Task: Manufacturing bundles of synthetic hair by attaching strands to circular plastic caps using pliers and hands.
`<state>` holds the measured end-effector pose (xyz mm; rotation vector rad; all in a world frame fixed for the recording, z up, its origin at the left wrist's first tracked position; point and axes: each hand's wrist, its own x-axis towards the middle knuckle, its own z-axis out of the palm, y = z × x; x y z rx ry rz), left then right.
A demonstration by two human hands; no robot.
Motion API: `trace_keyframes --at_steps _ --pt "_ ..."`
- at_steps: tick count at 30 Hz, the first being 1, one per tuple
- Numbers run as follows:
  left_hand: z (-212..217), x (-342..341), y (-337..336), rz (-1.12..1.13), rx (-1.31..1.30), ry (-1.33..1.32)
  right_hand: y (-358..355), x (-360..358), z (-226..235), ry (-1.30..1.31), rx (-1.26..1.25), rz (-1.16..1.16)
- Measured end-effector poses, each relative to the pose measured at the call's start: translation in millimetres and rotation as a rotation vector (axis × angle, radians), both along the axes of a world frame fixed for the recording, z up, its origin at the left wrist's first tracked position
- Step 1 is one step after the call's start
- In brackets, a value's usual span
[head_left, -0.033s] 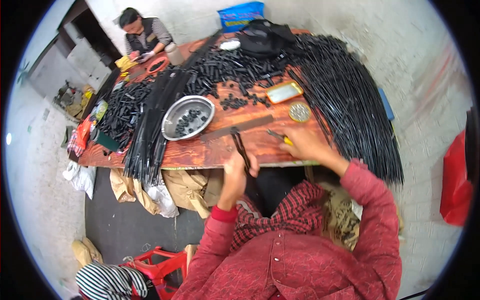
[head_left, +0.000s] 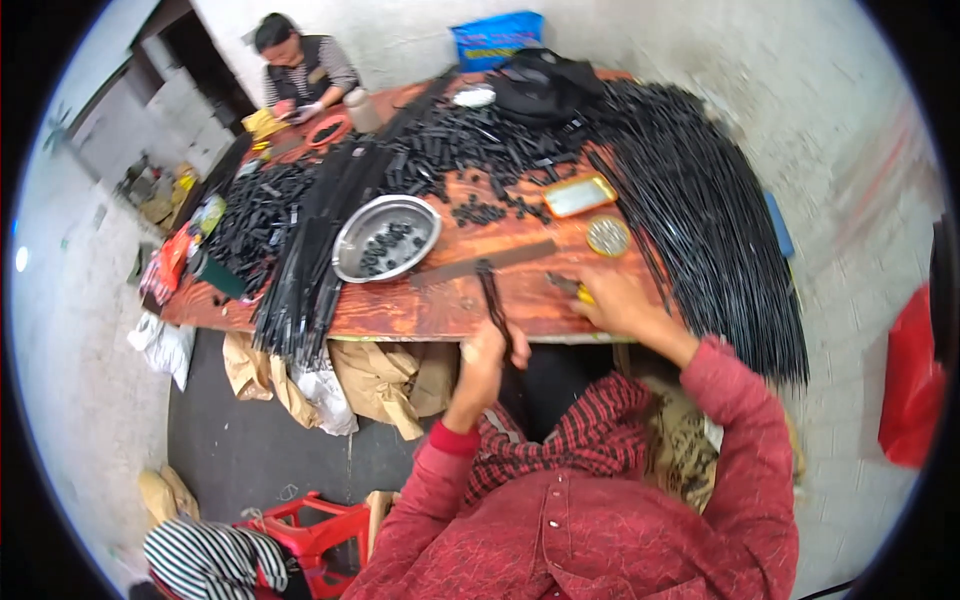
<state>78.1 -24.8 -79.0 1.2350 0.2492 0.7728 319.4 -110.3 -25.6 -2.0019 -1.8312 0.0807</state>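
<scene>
As before, left hand (head_left: 487, 352) on black strip (head_left: 492, 298)

Steel bowl (head_left: 385, 238) (small black pieces inside), yellow tray (head_left: 579, 195), red stool (head_left: 318, 528).

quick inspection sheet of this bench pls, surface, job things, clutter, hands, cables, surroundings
surface: wooden table, worn, mostly covered
job's things: thin black rod in the left hand; yellow-handled tool under the right hand; flat metal bar lying across the table
clutter: steel bowl holding small black pieces; black rod bundles; round tin
grippers: both hands closed on their items
cables: nothing seen
surroundings: another person seated at the far end; red stool
</scene>
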Motion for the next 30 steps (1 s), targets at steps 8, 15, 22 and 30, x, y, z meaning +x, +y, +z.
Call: trace_keyframes --at_steps 8,15,22,30 --pt "-22 -14 -58 0.001 0.057 0.212 -21 -27 -2 -0.21 0.202 -0.045" --pt "63 2 -6 0.203 -0.188 -0.211 -35 -81 -11 0.62 -0.002 0.19" --pt "104 -8 32 0.21 -0.284 -0.366 -16 -133 -6 1.019 -0.289 0.167" --pt "88 -45 49 0.342 -0.283 -0.086 20 -156 -18 1.221 -0.204 0.373"
